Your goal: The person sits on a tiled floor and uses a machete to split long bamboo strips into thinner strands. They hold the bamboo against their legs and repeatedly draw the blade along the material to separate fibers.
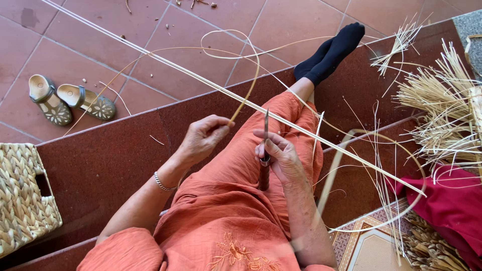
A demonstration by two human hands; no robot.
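Note:
My left hand [203, 136] pinches a thin yellowish cane strip [246, 98] that loops up and back over the tiled floor. My right hand [281, 158] grips a small knife [264, 150] with a dark wooden handle, its blade pointing up beside the strip. Both hands are over my lap, which is covered by orange trousers [236, 200]. A pair of long pale cane strips [165, 62] runs diagonally from upper left across my knee to lower right.
A woven basket [22, 200] stands at the left. A pair of sandals [70, 103] lies on the floor. Bundles of split cane [442, 105] pile at the right over a red cloth [457, 206]. My black-socked foot [334, 50] stretches ahead on the step.

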